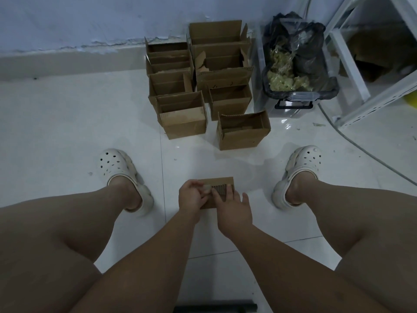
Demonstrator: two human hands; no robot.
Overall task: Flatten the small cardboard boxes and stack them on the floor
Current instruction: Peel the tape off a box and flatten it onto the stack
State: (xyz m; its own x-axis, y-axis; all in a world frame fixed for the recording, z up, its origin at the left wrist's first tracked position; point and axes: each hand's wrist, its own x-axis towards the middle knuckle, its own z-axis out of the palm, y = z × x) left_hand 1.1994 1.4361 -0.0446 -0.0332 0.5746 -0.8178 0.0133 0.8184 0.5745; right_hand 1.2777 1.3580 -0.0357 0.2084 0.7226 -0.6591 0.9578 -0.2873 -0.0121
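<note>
One head-worn wide view — tilted steeply down at the floor point(56, 132) ahead.

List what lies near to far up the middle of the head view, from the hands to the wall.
Held box → lone open box → box cluster → wall.

**One box in hand, the rest open at the far edge**

Small cardboard box point(224, 181), brown, pressed nearly flat, fluted edge turned upward, gripped by left hand point(191, 197) and right hand point(234, 211) low over the near middle of the floor point(67, 132). Farther off, open boxes point(223, 80) upright in two rough rows (seven or so, tops gaping, some flaps torn), running from the floor's far edge back toward its middle. Nearest box point(243, 136) slightly askew, just apart from its row's end. Left row's front box point(184, 123) tilted, touching the one behind.
</note>
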